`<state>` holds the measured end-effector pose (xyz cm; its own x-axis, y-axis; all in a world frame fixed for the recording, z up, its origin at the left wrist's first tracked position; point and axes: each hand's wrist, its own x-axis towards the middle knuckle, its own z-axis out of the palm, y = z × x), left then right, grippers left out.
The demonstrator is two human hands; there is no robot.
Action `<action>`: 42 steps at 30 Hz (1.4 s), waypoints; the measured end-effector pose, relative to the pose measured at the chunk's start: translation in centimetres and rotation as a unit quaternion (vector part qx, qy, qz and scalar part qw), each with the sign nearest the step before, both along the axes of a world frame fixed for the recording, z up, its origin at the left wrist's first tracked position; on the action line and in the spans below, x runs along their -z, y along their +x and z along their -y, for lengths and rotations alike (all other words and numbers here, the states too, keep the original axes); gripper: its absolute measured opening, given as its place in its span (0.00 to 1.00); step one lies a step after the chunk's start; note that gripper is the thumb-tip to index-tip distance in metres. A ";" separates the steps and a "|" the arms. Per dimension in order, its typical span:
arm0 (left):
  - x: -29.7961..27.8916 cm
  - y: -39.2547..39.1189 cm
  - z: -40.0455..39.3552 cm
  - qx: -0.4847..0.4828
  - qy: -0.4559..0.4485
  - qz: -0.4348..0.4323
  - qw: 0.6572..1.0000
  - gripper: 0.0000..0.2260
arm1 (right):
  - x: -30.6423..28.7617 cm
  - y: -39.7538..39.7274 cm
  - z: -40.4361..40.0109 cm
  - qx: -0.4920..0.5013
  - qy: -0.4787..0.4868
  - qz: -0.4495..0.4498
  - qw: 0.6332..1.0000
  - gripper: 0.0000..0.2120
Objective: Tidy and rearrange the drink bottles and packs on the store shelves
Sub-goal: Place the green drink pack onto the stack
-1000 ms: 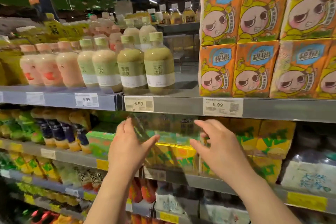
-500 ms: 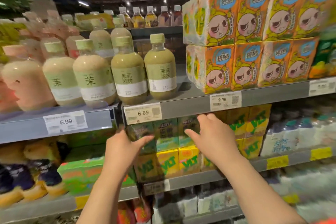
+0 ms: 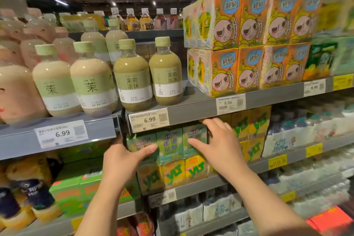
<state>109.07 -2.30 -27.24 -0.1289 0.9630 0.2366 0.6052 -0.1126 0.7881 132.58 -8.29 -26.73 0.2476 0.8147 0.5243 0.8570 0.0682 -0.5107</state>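
Note:
A green shrink-wrapped Nestea carton pack sits on top of a yellow VLT carton pack on the second shelf. My left hand presses its left end, thumb across the front. My right hand lies against its right end, fingers spread over the front and top. Both hands clasp the pack from either side. On the shelf above stand two olive-green tea bottles and cream tea bottles.
Orange cartoon carton packs are stacked two high at the upper right. More yellow VLT packs sit right of my right hand. The grey shelf edge with price tags hangs just above the green pack. Green boxes lie lower left.
The view has swung closer and to the right. Both hands have moved in from open air and now rest on the two ends of the green pack.

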 end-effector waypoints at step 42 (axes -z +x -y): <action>-3.4 17.8 25.6 0.210 0.183 0.083 0.957 0.23 | -2.8 13.5 28.5 0.112 0.103 -0.268 0.951 0.28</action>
<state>126.88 -27.88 -23.81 0.1858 0.7945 0.5782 0.3151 -0.6055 0.7308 146.07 -36.76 -23.91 0.6807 0.6027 0.4164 0.4813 0.0606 -0.8745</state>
